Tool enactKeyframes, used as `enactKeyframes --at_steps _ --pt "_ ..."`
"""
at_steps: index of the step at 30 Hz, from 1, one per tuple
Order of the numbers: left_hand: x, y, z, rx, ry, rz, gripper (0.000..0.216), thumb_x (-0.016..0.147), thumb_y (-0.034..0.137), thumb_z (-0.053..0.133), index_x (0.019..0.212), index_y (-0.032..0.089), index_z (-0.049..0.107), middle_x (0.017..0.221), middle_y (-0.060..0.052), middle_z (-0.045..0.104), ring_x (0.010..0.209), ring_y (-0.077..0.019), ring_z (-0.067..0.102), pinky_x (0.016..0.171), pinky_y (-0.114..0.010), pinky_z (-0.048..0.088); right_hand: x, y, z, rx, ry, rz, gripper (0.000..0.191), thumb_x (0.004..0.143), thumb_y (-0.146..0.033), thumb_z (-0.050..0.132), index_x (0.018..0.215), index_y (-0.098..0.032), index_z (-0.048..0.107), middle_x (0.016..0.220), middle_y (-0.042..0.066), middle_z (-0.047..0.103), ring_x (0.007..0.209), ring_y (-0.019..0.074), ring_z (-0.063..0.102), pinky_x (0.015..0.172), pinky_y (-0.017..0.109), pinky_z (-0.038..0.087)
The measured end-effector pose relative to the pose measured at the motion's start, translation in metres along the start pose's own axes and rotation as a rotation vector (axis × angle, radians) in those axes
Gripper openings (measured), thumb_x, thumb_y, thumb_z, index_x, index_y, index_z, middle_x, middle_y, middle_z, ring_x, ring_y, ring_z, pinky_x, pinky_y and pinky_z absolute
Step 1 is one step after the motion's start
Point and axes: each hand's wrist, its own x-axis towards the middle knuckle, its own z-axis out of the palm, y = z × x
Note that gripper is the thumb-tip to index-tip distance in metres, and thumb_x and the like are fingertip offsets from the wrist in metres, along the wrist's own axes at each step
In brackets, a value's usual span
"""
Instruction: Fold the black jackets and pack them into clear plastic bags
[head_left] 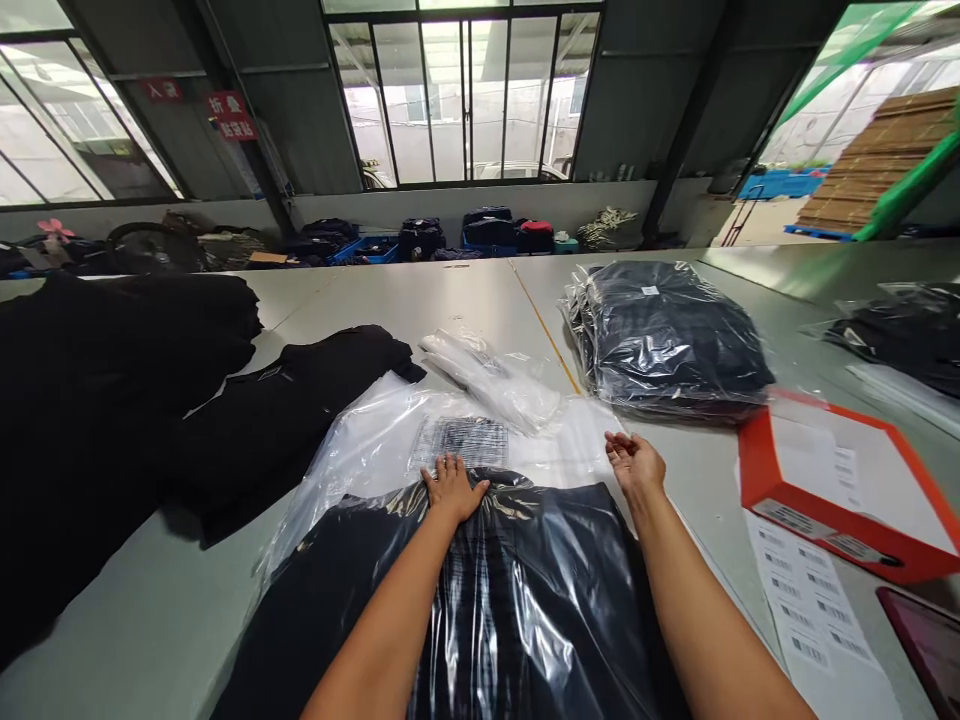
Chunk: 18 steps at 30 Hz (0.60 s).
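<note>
**Left hand [452,494] flat on dark garment under glossy clear plastic [544,610], right hand [637,468] off it**

Head view, my only feed. Garment lies front and centre, its neck end over pale, see-through plastic bags [371,425]. Left fingers spread open, pressing near the collar; right fingers loosely curled, apparently gripping nothing, just beyond the garment's right shoulder.

Risks, my guess: film looks slick, so uneven left-hand pressure could skew or crease the garment. Dragging might pull the bags underneath along, or shift the crumpled clear plastic bundle [499,385] on them. A wide right-arm swing could catch the red-orange open box [911,540] or the white barcode-label sheet [814,605].

Surface: pale grey-green, smooth worktop [187,615]; loose black fabric garments [112,400] left, plastic-wrapped stack of dark clothing [675,335] far right.

Room: dark walls, large black-framed window [465,110], red signs [231,116], brown cardboard stack [877,165] outside right.
</note>
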Motion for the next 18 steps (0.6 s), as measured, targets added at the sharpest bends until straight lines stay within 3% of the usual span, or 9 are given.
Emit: enactKeyframes --at_steps 2,5,8,12,15,18 --pt "-0.003 0.012 -0.007 0.000 0.120 0.023 0.069 0.082 0.051 0.037 0.139 0.012 0.035 0.149 -0.013 0.024 0.139 -0.0346 0.010 0.107 -0.063 -0.001 -0.006 0.003 -0.002 -0.119 -0.041 -0.019 0.020 0.060 -0.026 0.054 0.077 -0.021 0.045 0.056 -0.007 0.055 0.055 0.0134 0.060 0.054 0.026 0.044" --pt "-0.010 0.044 -0.012 -0.034 0.284 0.147 0.044 0.084 0.028 0.038 0.123 0.019 0.055 0.134 -0.009 0.050 0.133 -0.0285 0.031 0.110 -0.057 -0.006 -0.016 0.014 0.003 -0.600 -0.154 -0.157 0.024 0.064 -0.034 0.050 0.085 -0.022 0.052 0.059 -0.005 0.056 0.056 0.0140 0.058 0.056 0.028 0.043" --pt "-0.014 0.080 -0.008 -0.066 0.217 0.225 0.039 0.085 0.026 0.036 0.112 0.018 0.062 0.118 -0.009 0.062 0.124 -0.0271 0.043 0.112 -0.055 -0.004 -0.025 0.027 0.012 -0.978 -0.256 -0.261 0.020 0.062 -0.037 0.058 0.077 -0.023 0.060 0.057 -0.002 0.055 0.064 0.0191 0.058 0.066 0.035 0.044" --pt "-0.012 0.105 0.009 -0.048 0.099 0.233 0.060 0.086 0.048 0.031 0.131 0.011 0.046 0.139 -0.014 0.044 0.134 -0.0309 0.027 0.109 -0.060 -0.003 -0.034 0.044 0.022 -1.334 -0.359 -0.355 0.012 0.056 -0.031 0.070 0.065 -0.025 0.064 0.070 0.006 0.063 0.086 0.0295 0.058 0.079 0.046 0.038" --pt "-0.008 0.104 0.022 -0.047 0.066 0.247 0.068 0.087 0.053 0.022 0.142 0.013 0.030 0.150 -0.009 0.024 0.140 -0.0279 0.010 0.108 -0.062 -0.004 -0.035 0.057 0.027 -1.629 -0.429 -0.479 0.010 0.061 -0.033 0.069 0.067 -0.025 0.066 0.086 0.010 0.066 0.097 0.0335 0.055 0.081 0.049 0.037" --pt "-0.006 0.097 0.031 -0.043 0.060 0.258 0.069 0.087 0.054 0.017 0.145 0.017 0.023 0.152 -0.004 0.015 0.141 -0.0248 0.002 0.108 -0.062 -0.004 -0.031 0.067 0.027 -1.688 -0.463 -0.480 0.007 0.064 -0.031 0.066 0.064 -0.025 0.065 0.086 0.012 0.066 0.093 0.0326 0.056 0.075 0.046 0.038"
